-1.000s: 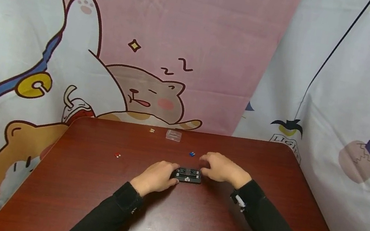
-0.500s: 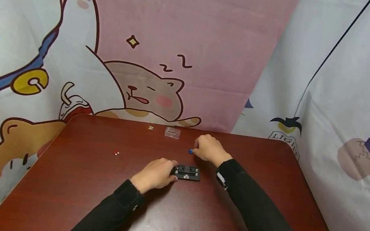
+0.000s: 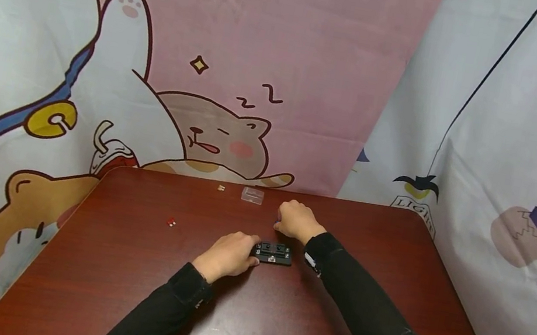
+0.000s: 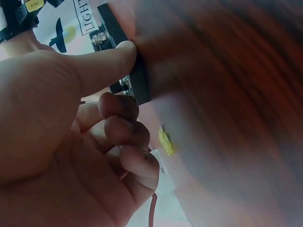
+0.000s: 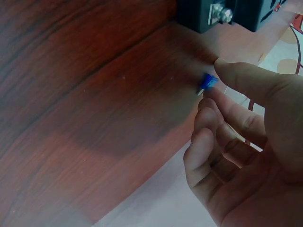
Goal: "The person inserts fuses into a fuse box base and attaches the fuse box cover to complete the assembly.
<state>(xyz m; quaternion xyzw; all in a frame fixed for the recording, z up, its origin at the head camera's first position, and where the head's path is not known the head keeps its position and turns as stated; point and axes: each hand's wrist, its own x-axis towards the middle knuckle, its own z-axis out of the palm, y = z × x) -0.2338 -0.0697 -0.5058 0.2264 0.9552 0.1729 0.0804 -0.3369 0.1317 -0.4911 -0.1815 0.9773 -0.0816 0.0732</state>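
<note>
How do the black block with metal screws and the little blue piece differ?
The black block is long and far larger; the blue piece is tiny. The block is black with silvery screw fittings; the piece is bright blue with a pale end. The left hand grips the block, while the piece sits by the right hand's fingertips. Both have a hand at them.

— What partly hides the left end of the black block (image 3: 274, 254) from the head camera?
— The left hand (image 3: 229, 256).
— And the blue piece (image 5: 208, 81)?
— Blurred in the right wrist view; its shape is unclear.
— Those red-and-white bits (image 3: 171, 222)?
— Too small to make out.
</note>
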